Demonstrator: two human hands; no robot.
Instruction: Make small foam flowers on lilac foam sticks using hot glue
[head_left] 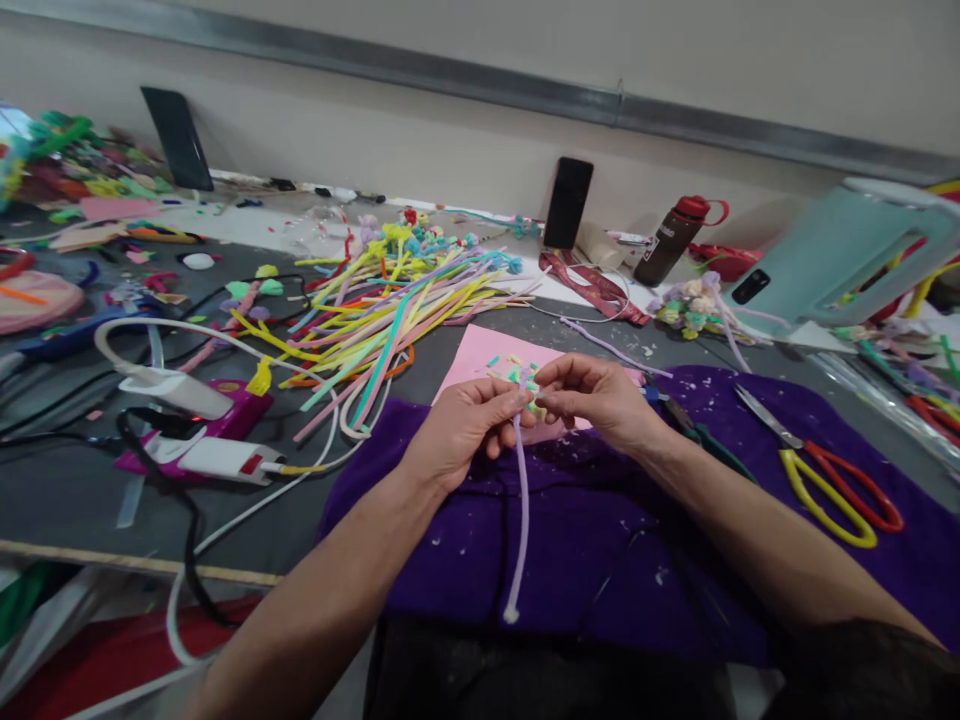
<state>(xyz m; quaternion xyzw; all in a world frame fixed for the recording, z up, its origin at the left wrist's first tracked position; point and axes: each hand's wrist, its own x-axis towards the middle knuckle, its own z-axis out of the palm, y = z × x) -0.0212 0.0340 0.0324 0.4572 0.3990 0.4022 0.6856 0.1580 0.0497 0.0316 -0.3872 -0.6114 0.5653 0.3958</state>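
Observation:
My left hand (480,415) pinches a lilac pipe cleaner (521,510) near its upper end, and the long free part hangs down over the purple cloth (450,540). Close against it, my right hand (589,395) has its thumb and finger pinched at the same spot, around the top of the pipe cleaner. The fingers partly hide the held end. Behind them, small coloured clippings lie on a pink sheet (480,355). Another lilac pipe cleaner (615,345) lies beyond my right hand.
Scissors (817,470) with red and yellow handles lie on the cloth at right; pliers (697,430) are by my right forearm. A pile of pipe cleaners (405,310) spreads ahead. A power strip (217,425) with cables is at left. A phone (568,203), bottle (675,240) and pale-green container (840,250) stand behind.

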